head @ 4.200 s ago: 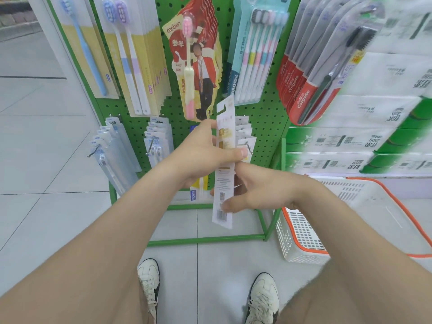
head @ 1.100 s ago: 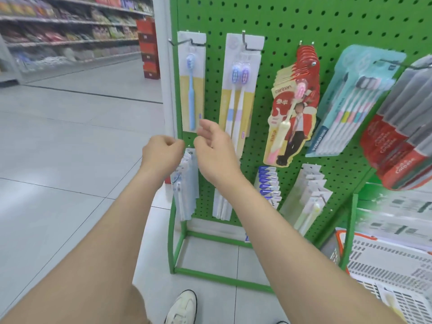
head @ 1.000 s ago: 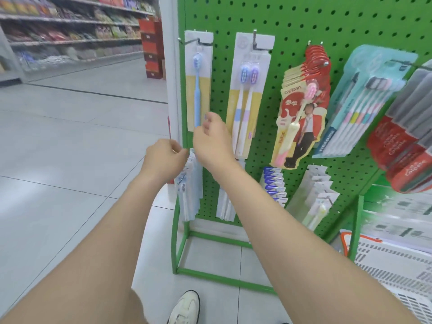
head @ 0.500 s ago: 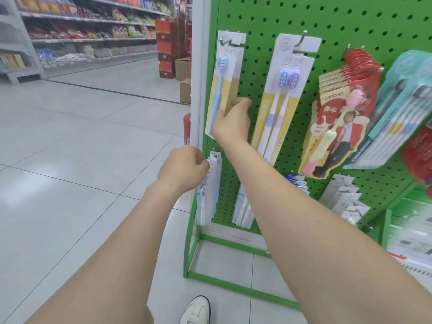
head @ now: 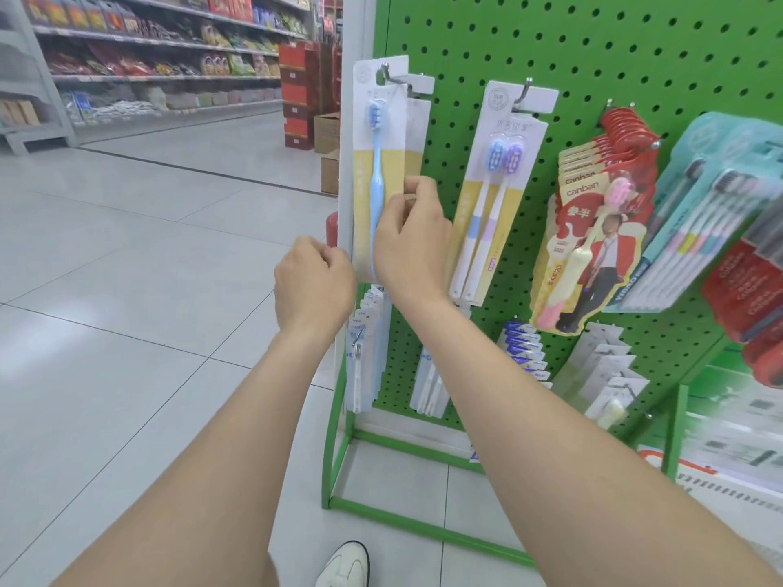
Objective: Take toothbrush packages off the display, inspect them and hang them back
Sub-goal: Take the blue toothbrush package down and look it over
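Green pegboard (head: pixel 593 57) holds the toothbrush package (head: pixel 364 171) on its top-left hook (head: pixel 387 76), long axis vertical, bristles up. At mid-height the right hand (head: pixel 413 243) pinches the package's right edge; the left hand (head: pixel 313 286), curled into an empty fist, sits at the pegboard's left edge.

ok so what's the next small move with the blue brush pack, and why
Probably slide the front pack along the hook toward you until it comes free. The right hand pinches the pack at its right edge, mid-height, yet its top hangs on the hook, with more packs behind. The left hand sits curled by the lower left corner; whether it grips is unclear.
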